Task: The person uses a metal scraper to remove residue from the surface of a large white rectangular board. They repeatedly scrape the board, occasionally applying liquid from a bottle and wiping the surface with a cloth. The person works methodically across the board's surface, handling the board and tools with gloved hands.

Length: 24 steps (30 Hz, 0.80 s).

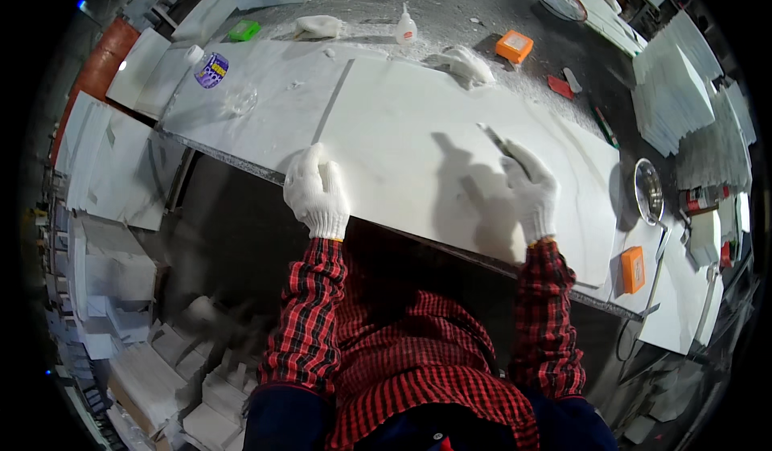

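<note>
- Head view: left hand [316, 193] curls at the near-left corner of the white slab [402, 137], grip unclear
- Right hand [532, 192] pinches a slim tool [492, 137] above it
- White slab lies on the worktable [350, 2]

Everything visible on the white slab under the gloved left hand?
The white slab is a flat, broad, roughly rectangular panel, stone-like or ceramic in look, with faint veining toward its right. It lies flat. The left hand touches and covers its near left corner. The shadow of the right hand falls across it; a grey band lines its left edge.
</note>
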Tool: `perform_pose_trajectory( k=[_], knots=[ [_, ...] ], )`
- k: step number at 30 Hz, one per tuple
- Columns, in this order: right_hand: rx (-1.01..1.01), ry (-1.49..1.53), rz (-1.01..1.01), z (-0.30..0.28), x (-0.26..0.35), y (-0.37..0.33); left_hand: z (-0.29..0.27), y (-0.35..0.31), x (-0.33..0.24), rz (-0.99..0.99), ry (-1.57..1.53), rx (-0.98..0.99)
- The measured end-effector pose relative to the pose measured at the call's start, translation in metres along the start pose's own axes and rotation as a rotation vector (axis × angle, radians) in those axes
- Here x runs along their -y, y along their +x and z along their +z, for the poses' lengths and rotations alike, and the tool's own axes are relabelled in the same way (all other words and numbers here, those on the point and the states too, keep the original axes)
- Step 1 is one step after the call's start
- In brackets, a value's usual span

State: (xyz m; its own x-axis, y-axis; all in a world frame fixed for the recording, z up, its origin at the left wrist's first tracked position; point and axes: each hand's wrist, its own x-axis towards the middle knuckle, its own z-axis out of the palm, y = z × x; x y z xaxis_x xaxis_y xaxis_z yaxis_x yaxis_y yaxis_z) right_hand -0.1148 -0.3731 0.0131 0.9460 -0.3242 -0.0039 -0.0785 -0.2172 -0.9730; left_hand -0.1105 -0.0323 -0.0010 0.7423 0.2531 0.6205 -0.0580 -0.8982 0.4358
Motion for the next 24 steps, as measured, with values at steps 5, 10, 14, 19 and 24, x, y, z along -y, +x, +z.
perform_pose_trajectory(
  k=[5, 10, 14, 19, 24],
  knots=[
    [0.096, -0.318, -0.205, 0.07, 0.037, 0.015, 0.001, 0.004, -0.002, 0.017, -0.095, -0.03],
    [0.054, -0.67, -0.477, 0.095, 0.049, 0.026, 0.003, 0.001, 0.002, 0.026, -0.101, -0.062],
    [-0.036, -0.637, -0.427, 0.067, 0.044, 0.032, -0.001, 0.005, -0.001, -0.018, -0.133, -0.008],
    [-0.074, -0.309, -0.119, 0.016, 0.015, 0.032, -0.017, 0.008, -0.006, 0.027, 0.088, 0.167],
    [-0.201, -0.215, -0.028, -0.013, -0.004, 0.036, -0.021, 0.009, -0.037, 0.332, 0.1, 0.414]
  ],
)
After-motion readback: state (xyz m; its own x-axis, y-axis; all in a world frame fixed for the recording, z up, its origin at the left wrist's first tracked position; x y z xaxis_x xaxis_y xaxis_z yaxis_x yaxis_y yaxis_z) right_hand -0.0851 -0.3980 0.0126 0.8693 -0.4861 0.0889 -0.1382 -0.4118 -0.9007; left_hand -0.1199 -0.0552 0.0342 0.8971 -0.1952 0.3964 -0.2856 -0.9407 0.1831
